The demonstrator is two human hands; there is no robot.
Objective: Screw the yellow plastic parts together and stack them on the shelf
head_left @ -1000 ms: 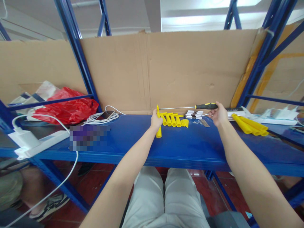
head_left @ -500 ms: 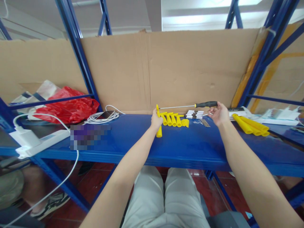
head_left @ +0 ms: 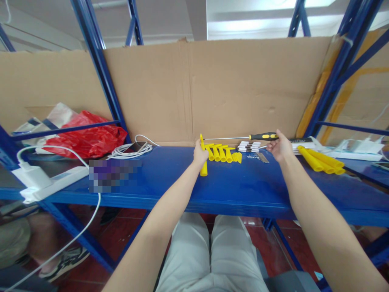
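My left hand (head_left: pixel 199 155) is closed around a yellow plastic handle (head_left: pixel 203 169), held upright with its tubular end down. My right hand (head_left: pixel 280 147) grips the black and yellow grip end of a long screwdriver (head_left: pixel 263 136). Its thin shaft runs level to the left, and its tip meets the upper part of the yellow handle. Just right of my left hand, several similar yellow handles (head_left: pixel 223 154) lie in a row, with small flat yellow pieces (head_left: pixel 237 157) beside them. Under the screwdriver are stacked white pieces with dark bands (head_left: pixel 248 146), tiny metal parts (head_left: pixel 251 156) and flat metal strips (head_left: pixel 263 157).
More yellow tubes (head_left: pixel 322 161) lie on the blue shelf (head_left: pixel 243 182) at right, near a white power strip (head_left: pixel 355 155). At left are a red plastic bag (head_left: pixel 88 134), a coiled white cable (head_left: pixel 130 151) and a plugged-in power strip (head_left: pixel 60 180). Cardboard (head_left: pixel 252 89) stands behind.
The screwdriver has turned about its long axis, so yellow marks now show on its grip. My right fingers have shifted slightly. My left hand and the yellow handle stay put.
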